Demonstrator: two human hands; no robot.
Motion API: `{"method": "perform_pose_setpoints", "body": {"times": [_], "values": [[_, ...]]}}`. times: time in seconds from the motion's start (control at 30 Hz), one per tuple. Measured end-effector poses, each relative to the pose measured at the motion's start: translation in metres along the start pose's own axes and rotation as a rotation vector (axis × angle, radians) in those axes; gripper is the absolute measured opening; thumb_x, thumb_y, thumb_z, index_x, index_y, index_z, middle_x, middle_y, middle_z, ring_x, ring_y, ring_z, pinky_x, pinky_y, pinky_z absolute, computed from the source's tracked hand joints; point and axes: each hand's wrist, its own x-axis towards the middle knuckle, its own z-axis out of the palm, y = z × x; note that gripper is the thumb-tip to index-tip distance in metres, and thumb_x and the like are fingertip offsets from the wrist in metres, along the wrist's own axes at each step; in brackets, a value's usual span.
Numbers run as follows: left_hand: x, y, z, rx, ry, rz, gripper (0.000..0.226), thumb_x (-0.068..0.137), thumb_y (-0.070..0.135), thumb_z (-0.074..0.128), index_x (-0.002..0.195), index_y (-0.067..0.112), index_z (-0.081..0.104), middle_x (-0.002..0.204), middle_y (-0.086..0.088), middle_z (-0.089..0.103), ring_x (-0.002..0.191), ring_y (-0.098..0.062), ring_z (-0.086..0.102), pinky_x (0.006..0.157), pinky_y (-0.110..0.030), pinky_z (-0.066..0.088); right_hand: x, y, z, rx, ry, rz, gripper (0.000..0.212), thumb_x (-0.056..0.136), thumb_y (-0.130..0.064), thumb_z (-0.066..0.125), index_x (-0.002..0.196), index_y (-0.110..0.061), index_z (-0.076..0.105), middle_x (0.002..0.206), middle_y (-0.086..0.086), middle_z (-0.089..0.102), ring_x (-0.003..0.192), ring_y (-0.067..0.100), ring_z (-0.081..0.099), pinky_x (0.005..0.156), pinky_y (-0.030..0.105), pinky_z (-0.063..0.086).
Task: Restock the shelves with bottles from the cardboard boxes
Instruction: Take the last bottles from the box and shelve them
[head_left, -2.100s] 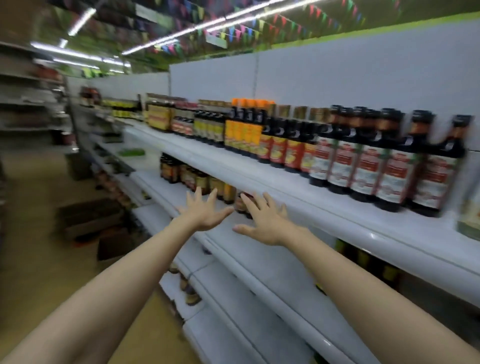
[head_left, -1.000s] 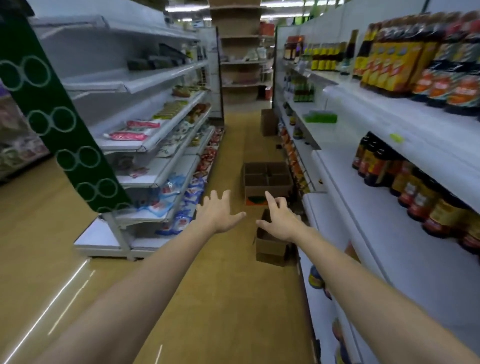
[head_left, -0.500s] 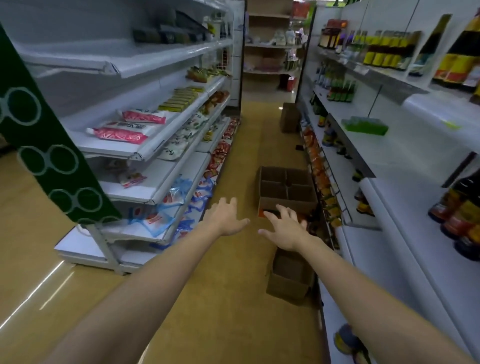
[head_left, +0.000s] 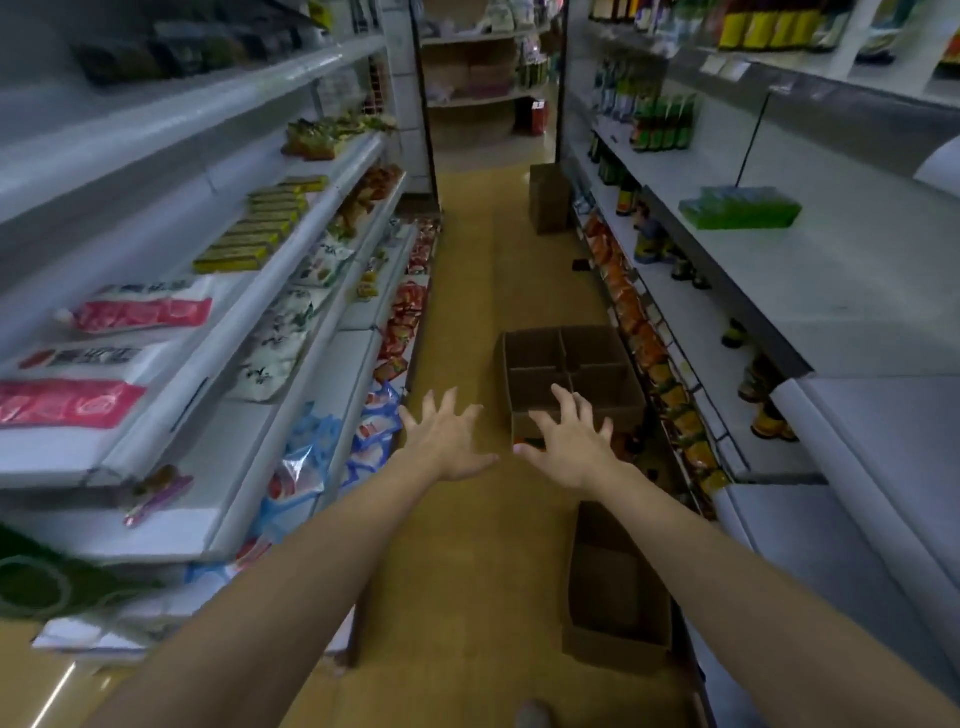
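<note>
Both arms stretch forward over the aisle floor (head_left: 467, 322). The left hand (head_left: 449, 439) and right hand (head_left: 571, 447) are palm-down, fingers spread apart, each grip holding nothing. Just beyond the right hand sits the divided cardboard box (head_left: 569, 371) on the floor, its near wall partly hidden by that hand; its cells look dark and I cannot tell if bottles remain. A second cardboard box (head_left: 615, 587) lies nearer than the divided box, under the right forearm. Right of the divided box, blurred bottles (head_left: 662, 124) stand on the shelves (head_left: 831, 270).
</note>
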Motion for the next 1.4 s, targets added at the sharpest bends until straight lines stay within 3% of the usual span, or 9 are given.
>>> {"method": "perform_pose_setpoints", "body": {"times": [0.3,0.47,0.57,0.93,1.27,1.4], "values": [[0.167,0.008,-0.051,0.011,0.011,0.078,0.076,0.086,0.058,0.053,0.148,0.024,0.024,0.155,-0.011,0.014,0.143,-0.035,0.008,0.113,-0.061,0.008,0.151,0.033,-0.026,0.241,0.016,0.186,0.061,0.097,-0.048,0.045,0.148,-0.022,0.026,0.158,0.005,-0.006,0.144,0.033,0.001,0.112,0.057,0.017],[0.268,0.023,-0.059,-0.060,-0.050,0.196,0.077,0.087,0.056,0.053,0.148,0.023,0.021,0.147,-0.013,0.027,0.136,-0.034,0.026,0.112,-0.057,0.019,0.219,0.064,-0.030,0.331,-0.005,0.394,0.075,0.097,-0.047,0.045,0.153,-0.025,0.000,0.158,0.009,0.008,0.145,0.034,0.007,0.111,0.055,0.018],[0.325,0.038,-0.062,-0.079,-0.099,0.306,0.075,0.087,0.056,0.054,0.147,0.020,0.025,0.146,-0.013,0.028,0.134,-0.035,0.029,0.108,-0.050,0.030,0.249,0.087,-0.041,0.367,0.012,0.530,0.079,0.097,-0.048,0.044,0.153,-0.025,-0.006,0.159,0.009,0.010,0.145,0.035,0.008,0.113,0.054,0.017],[0.453,0.144,-0.065,0.069,-0.244,0.726,0.076,0.089,0.056,0.052,0.148,0.018,0.024,0.151,-0.013,0.024,0.137,-0.037,0.027,0.109,-0.050,0.030,0.291,0.172,-0.046,0.502,0.137,0.912,0.063,0.095,-0.053,0.045,0.150,-0.031,0.021,0.158,0.009,-0.001,0.144,0.039,0.005,0.114,0.055,0.020],[0.526,0.234,-0.054,0.225,-0.318,0.985,0.069,0.090,0.053,0.052,0.145,0.020,0.027,0.149,-0.014,0.024,0.135,-0.037,0.026,0.107,-0.049,0.029,0.322,0.232,-0.049,0.596,0.238,1.091,0.054,0.096,-0.050,0.046,0.146,-0.037,0.031,0.159,0.003,-0.006,0.143,0.038,0.006,0.113,0.050,0.021],[0.548,0.257,-0.050,0.281,-0.339,1.095,0.068,0.089,0.055,0.052,0.143,0.019,0.031,0.147,-0.014,0.025,0.134,-0.038,0.026,0.108,-0.048,0.032,0.328,0.239,-0.049,0.616,0.238,1.163,0.053,0.094,-0.052,0.048,0.144,-0.039,0.034,0.159,0.003,-0.004,0.144,0.037,0.003,0.114,0.056,0.019]]}}
